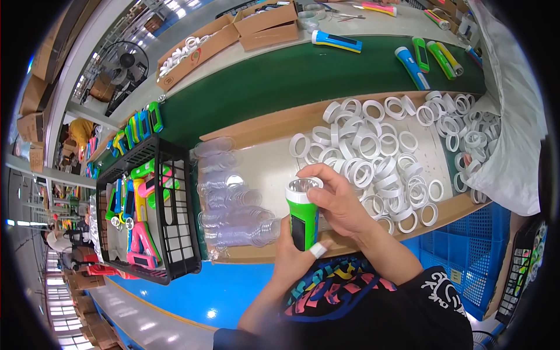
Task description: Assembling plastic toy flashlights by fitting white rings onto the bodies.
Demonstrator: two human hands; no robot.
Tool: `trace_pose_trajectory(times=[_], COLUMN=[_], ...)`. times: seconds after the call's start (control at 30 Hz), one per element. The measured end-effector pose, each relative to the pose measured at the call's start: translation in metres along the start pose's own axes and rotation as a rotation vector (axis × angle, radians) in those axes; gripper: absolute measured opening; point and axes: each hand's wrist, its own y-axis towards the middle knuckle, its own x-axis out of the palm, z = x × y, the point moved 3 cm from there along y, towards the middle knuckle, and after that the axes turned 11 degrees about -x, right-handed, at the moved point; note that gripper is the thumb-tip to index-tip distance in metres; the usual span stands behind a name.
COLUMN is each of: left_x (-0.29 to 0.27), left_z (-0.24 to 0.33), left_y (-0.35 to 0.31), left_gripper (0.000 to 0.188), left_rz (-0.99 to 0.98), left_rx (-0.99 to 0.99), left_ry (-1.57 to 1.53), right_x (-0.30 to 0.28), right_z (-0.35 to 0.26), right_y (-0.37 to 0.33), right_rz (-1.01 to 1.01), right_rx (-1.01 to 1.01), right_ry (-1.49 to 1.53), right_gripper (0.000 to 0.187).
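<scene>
L hand [291,254] is wrapped round the body of a green flashlight [303,213], thumb on the near side w/ a strip of white tape [318,250] on it. Flashlight's held roughly upright, lens end up, dark panel facing the person, over the near side of a cardboard tray [265,133]. R hand [345,205] has thumb & index closed on the white collar [296,197] at its head; other fingers curled, palm side partly hidden. In the tray: stacked clear discs [233,216] L of the flashlight, big loose pile of white rings [373,146] to the R, some right by the R hand. Black crate [181,233] stands L of the tray, w/ assorted multicolour flashlights [140,198] inside. Beyond the tray runs a green belt [256,76] w/ a blue flashlight [337,42] & a few others. White bag [513,116] far R, blue basket [466,245] below it.
</scene>
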Motion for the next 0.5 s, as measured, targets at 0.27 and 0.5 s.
trace_pose_trajectory(times=[0.27,0.5], left_x=[0.019,0.031], left_z=[-0.01,-0.002], left_y=[-0.038,-0.047], left_gripper=[0.053,0.056], left_rz=[-0.581,-0.939], left_rx=[-0.317,-0.271], left_ry=[-0.873,-1.2], right_x=[0.02,0.014], right_z=[0.0,0.001], right_y=[-0.006,-0.018], right_rz=[-0.069,-0.193], right_rx=[-0.022,-0.037], right_ry=[-0.007,0.498], right_gripper=[0.038,0.033])
